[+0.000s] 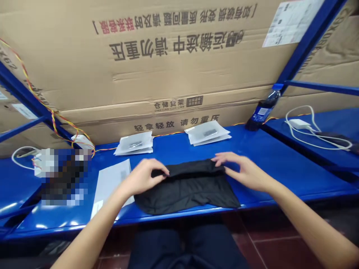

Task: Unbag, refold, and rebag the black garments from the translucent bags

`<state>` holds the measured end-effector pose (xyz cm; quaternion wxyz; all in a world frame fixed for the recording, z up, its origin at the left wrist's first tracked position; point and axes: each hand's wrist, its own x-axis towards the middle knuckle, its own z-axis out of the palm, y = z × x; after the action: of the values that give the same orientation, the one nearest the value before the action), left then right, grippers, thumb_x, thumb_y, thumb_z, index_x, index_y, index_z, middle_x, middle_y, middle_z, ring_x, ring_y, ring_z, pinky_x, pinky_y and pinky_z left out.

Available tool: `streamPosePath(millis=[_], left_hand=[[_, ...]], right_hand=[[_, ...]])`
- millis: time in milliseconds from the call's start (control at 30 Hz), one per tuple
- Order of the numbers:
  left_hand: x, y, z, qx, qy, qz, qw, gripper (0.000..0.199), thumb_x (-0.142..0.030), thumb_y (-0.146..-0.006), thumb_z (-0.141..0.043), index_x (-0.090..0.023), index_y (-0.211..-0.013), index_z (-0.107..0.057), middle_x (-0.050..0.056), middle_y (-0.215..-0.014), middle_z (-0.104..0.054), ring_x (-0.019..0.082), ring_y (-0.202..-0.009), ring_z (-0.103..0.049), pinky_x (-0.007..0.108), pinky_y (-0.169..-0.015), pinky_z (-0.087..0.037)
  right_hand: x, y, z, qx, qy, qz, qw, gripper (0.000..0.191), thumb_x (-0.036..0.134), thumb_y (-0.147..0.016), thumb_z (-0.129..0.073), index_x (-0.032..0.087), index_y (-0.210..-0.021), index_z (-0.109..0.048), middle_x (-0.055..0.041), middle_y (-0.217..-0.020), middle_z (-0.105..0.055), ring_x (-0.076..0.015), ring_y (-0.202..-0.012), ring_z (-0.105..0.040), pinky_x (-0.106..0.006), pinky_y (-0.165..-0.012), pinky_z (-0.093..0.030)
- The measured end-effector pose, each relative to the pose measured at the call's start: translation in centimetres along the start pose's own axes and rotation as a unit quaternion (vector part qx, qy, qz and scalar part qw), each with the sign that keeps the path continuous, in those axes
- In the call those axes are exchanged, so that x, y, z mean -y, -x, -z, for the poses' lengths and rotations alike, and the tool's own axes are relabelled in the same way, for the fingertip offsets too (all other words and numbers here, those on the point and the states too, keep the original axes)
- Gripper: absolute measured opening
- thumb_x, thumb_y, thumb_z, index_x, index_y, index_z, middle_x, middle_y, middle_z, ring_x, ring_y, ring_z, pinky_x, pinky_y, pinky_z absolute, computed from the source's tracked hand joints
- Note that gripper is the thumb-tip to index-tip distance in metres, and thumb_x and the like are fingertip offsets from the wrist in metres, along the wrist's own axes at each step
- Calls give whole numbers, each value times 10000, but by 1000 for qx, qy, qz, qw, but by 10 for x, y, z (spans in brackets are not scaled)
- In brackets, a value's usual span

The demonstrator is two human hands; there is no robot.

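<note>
A piece of black cloth (pixel 187 192) lies on the blue shelf near its front edge, its far side folded over toward me. My left hand (pixel 147 173) pinches the fold at its left end between thumb and fingers. At the right end of the fold, my right hand (pixel 238 170) holds the cloth's corner with thumb and fingertips. What kind of garment or cover the cloth is, I cannot make out. Partly under my left wrist lies a flat white packet (pixel 108 183), close to the cloth's left side.
Two white packets, a left one (pixel 134 144) and a right one (pixel 207 133), lie at the back against a cardboard sheet (pixel 179 74). A dark drink bottle (pixel 262 110) leans by the right post. White cables (pixel 316 129) lie at far right. A blurred patch (pixel 66 177) covers something at left.
</note>
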<state>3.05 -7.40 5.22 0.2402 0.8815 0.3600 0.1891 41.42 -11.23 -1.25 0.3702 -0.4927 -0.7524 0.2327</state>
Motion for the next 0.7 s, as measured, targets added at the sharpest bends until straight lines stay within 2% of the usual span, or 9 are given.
streamPosePath(millis=[67, 167, 233, 300, 367, 433, 533, 600, 700], left_hand=[[-8, 25, -14, 19, -75, -32, 996, 247, -198, -964, -650, -254, -1130, -825, 69, -1225, -819, 255, -1179, -755, 429, -1078, -598], [-17, 62, -37, -48, -183, -72, 979, 369, -189, -1051, -538, -256, -1355, -736, 77, -1450, -715, 270, -1393, -648, 508, -1185, -542], [-23, 85, -49, -92, -226, -104, 964, 368, -275, -1071, -568, -238, -1415, -694, 107, -1448, -713, 295, -1381, -658, 505, -1153, -578], [-26, 107, -58, -127, -264, -140, 946, 371, -312, -1049, -639, -222, -1404, -694, 129, -1370, -756, 319, -1295, -715, 489, -1073, -638], [-24, 126, -65, -157, -297, -168, 927, 377, -209, -1027, -663, -217, -1403, -688, 120, -1290, -793, 315, -1208, -760, 471, -1017, -668], [-20, 141, -69, -182, -305, -188, 916, 425, -79, -1029, -579, -206, -1425, -669, 105, -1252, -809, 294, -1173, -777, 448, -1004, -670], [-18, 152, -69, -212, -254, -193, 924, 448, -33, -1033, -488, -203, -1398, -683, 91, -1189, -828, 250, -1115, -796, 372, -959, -674], [-22, 147, -64, -251, -205, -157, 933, 363, -60, -1019, -556, -241, -1281, -731, 53, -1088, -845, 213, -995, -817, 312, -905, -676], [-26, 123, -50, -316, -124, -38, 940, 125, -200, -1010, -658, -256, -1059, -758, 11, -954, -837, 193, -847, -812, 290, -841, -672]], right_hand=[[6, 25, -3, 29, 55, 22, 998, 274, 394, -1024, -560, 299, -1080, -810, -57, -1362, -762, -351, -1474, -553, -589, -1186, -501], [18, 59, -12, 21, 105, 39, 994, 366, 392, -1056, -558, 334, -1370, -737, -49, -1487, -688, -337, -1554, -456, -610, -1217, -479], [25, 79, -19, 31, 123, 54, 990, 527, 445, -1002, -684, 363, -1519, -626, -53, -1567, -617, -353, -1563, -437, -607, -1213, -492], [25, 96, -26, 44, 131, 80, 987, 631, 437, -960, -750, 404, -1565, -572, -42, -1591, -588, -370, -1541, -463, -611, -1184, -525], [21, 109, -31, 28, 124, 106, 986, 545, 346, -1003, -685, 433, -1534, -600, -22, -1531, -644, -352, -1491, -533, -601, -1163, -551], [15, 117, -32, 8, 98, 110, 989, 469, 242, -1038, -587, 440, -1454, -675, -5, -1427, -722, -321, -1434, -601, -577, -1149, -574], [14, 118, -27, -13, 43, 67, 997, 360, 258, -1040, -566, 421, -1261, -798, -21, -1270, -801, -321, -1279, -722, -535, -1042, -650], [21, 112, -23, -61, 12, 13, 998, 251, 360, -1027, -608, 397, -1123, -837, -46, -1179, -824, -329, -1135, -780, -515, -967, -675], [31, 87, -19, -160, -28, -68, 984, 227, 521, -966, -704, 340, -1028, -826, -66, -1098, -828, -327, -1048, -785, -480, -949, -661]])
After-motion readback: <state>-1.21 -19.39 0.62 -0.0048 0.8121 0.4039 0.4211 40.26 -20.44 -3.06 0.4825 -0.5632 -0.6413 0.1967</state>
